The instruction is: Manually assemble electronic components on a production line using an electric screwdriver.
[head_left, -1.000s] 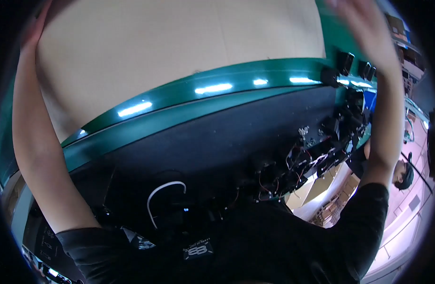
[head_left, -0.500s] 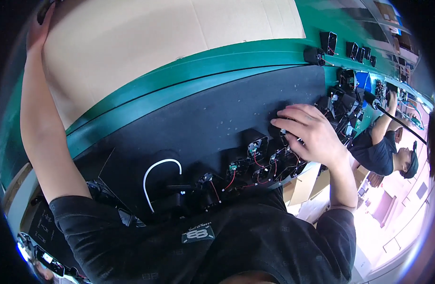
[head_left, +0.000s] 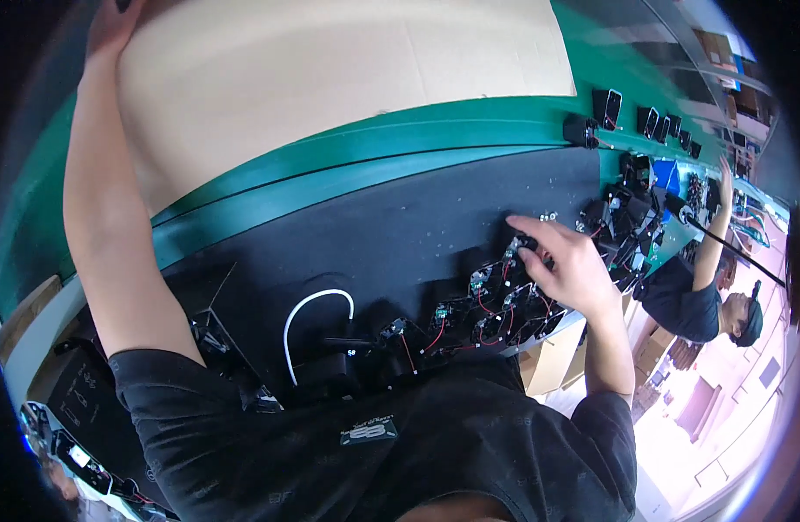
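At the upper left my left arm reaches far out, and my left hand (head_left: 113, 33) lies at the edge of a large cardboard sheet (head_left: 356, 61). Its fingers run into the dark rim of the picture, beside something dark I cannot make out. My right hand (head_left: 567, 265) is bent over a group of black housings with small circuit boards and red wires. Between its thumb and forefinger is one black housing (head_left: 525, 244), partly hidden by the fingers. To its left sits another housing with a green board (head_left: 442, 313).
A white curved cable (head_left: 289, 335) rises from the black mat (head_left: 391, 226). More black housings (head_left: 630, 209) are heaped at the right, near a blue bin (head_left: 667, 177). Several stand on the green conveyor (head_left: 470, 113). Another person (head_left: 700, 300) works at the far right.
The view has shifted, so most things sit lower and farther right. My right hand has drawn slightly back, with thumb and forefinger now around a housing. My left arm stays stretched out.
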`<state>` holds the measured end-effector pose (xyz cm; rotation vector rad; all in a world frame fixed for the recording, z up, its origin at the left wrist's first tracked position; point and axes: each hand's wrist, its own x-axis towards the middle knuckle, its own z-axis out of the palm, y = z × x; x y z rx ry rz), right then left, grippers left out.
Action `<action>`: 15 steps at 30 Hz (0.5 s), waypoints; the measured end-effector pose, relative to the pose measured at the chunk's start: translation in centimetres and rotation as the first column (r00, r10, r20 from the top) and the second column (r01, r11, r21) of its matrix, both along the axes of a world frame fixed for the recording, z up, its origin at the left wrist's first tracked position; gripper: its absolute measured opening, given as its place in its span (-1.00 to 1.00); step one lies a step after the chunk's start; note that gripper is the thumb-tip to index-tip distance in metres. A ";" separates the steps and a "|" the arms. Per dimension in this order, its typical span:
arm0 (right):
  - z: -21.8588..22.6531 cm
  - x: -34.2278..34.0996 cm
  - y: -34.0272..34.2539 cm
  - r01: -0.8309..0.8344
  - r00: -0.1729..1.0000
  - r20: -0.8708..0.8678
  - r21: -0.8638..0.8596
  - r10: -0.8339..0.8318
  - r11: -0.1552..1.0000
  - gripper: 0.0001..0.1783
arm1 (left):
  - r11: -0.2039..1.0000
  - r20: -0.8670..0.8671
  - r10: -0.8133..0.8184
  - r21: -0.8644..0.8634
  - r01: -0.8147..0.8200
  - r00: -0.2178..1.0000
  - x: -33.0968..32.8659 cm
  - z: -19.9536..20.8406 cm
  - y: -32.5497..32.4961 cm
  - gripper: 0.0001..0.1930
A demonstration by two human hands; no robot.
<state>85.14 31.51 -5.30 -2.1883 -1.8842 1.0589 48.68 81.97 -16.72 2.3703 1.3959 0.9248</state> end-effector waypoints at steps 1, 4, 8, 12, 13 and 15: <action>0.3 0.3 0.4 -0.126 0.989 0.082 0.041 0.122 0.991 -0.49 | 0.997 0.003 -0.006 -0.074 0.006 1.000 0.3 0.1 0.1 0.04; 1.8 0.1 1.5 -0.233 0.966 0.133 0.094 0.220 0.968 -0.48 | 0.994 -0.016 0.006 -0.110 -0.008 1.000 1.9 0.8 -0.6 0.07; 1.2 -1.1 1.4 -0.272 0.958 0.129 0.115 0.257 0.956 -0.48 | 0.996 -0.016 -0.033 -0.080 0.032 0.999 2.6 0.4 -0.5 0.14; -0.3 -2.4 1.5 -0.321 0.944 0.143 0.181 0.298 0.929 -0.62 | 0.999 0.029 -0.049 -0.016 0.050 0.998 2.5 0.6 -0.5 0.18; -0.3 -2.4 1.6 -0.327 0.943 0.128 0.180 0.307 0.928 -0.64 | 0.995 0.036 -0.043 -0.084 0.046 0.998 2.5 0.9 -0.8 0.17; -0.1 -2.1 1.8 -0.312 0.950 0.053 0.162 0.308 0.936 -0.67 | 0.997 0.012 -0.044 -0.069 0.044 0.999 2.4 1.1 -1.0 0.07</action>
